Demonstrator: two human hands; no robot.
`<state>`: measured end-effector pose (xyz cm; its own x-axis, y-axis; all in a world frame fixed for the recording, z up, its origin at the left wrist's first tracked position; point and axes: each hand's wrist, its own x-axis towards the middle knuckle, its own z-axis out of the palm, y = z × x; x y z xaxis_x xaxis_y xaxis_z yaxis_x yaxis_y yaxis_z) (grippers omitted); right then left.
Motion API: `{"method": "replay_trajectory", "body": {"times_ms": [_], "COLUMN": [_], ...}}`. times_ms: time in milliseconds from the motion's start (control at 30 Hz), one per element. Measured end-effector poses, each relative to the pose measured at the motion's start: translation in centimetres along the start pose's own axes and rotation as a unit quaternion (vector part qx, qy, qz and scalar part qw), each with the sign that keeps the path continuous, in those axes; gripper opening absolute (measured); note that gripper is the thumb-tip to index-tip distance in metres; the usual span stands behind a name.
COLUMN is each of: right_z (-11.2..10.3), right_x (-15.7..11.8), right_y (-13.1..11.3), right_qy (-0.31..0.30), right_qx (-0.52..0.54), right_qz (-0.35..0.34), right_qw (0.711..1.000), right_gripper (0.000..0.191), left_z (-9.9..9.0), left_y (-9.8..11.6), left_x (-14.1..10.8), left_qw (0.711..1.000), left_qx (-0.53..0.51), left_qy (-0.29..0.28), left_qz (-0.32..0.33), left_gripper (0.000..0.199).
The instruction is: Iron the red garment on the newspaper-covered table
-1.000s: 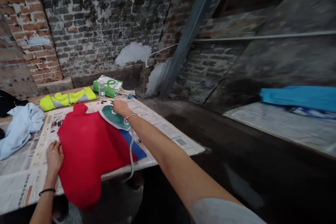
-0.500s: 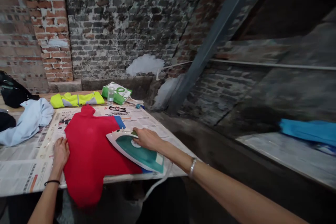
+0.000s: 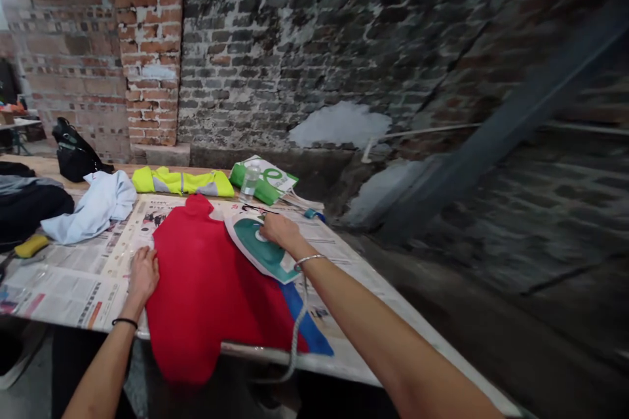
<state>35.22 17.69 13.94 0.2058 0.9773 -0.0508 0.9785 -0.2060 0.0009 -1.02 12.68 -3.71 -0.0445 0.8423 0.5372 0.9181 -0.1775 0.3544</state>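
Note:
A red shirt (image 3: 196,275) with a blue-edged sleeve lies spread on the newspaper-covered table (image 3: 98,288), its lower part hanging over the front edge. At its left edge my left hand (image 3: 144,273) is closed on the fabric, with the fingers bent and together. My right hand (image 3: 282,234) is wrapped round the handle of a teal and white iron (image 3: 260,250). The iron rests over the shirt's upper right part, its tip pointing up and left. A pale cord (image 3: 295,334) runs from its rear down past the table edge. The handle is mostly hidden by my fingers.
Behind the shirt lie a yellow high-visibility garment (image 3: 184,181), a clear bottle (image 3: 249,183) and a green-white bag (image 3: 270,180). Pale blue cloth (image 3: 98,206), dark clothes (image 3: 34,206) and a black bag (image 3: 73,154) are at left. A brick wall (image 3: 295,46) stands behind.
The iron in my right hand has moved away from the front edge, towards the far side, uncovering the blue sleeve end. My left hand stays at the shirt's left edge. The view has swung left.

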Motion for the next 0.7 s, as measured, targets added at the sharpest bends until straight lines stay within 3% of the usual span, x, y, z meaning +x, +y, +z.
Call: {"method": "replay_trajectory", "body": {"times_ms": [133,433,600,700], "right_z": [-0.1,1.3,0.1,0.0], "right_x": [-0.4,-6.6,-8.2,-9.0], "right_y": [0.0,2.5,1.5,0.0], "right_qy": [-0.018,-0.048,-0.084,-0.087], "right_qx": [0.0,-0.02,-0.01,-0.013], "right_qz": [-0.015,-0.14,-0.23,-0.228], "right_qw": [1.0,0.989,0.969,0.97], "right_gripper": [0.04,0.035,0.029,0.026], "left_z": [0.2,0.8,0.5,0.5], "left_y": [0.1,0.6,0.7,0.5], "left_x": [-0.3,-0.8,-0.9,-0.9], "left_qw": [1.0,0.999,0.999,1.0], "left_qx": [-0.005,-0.027,-0.025,-0.023], "left_qy": [0.006,0.023,0.022,0.019], "left_qz": [-0.005,-0.015,-0.009,-0.006], "left_gripper": [0.035,0.032,0.032,0.033]}}
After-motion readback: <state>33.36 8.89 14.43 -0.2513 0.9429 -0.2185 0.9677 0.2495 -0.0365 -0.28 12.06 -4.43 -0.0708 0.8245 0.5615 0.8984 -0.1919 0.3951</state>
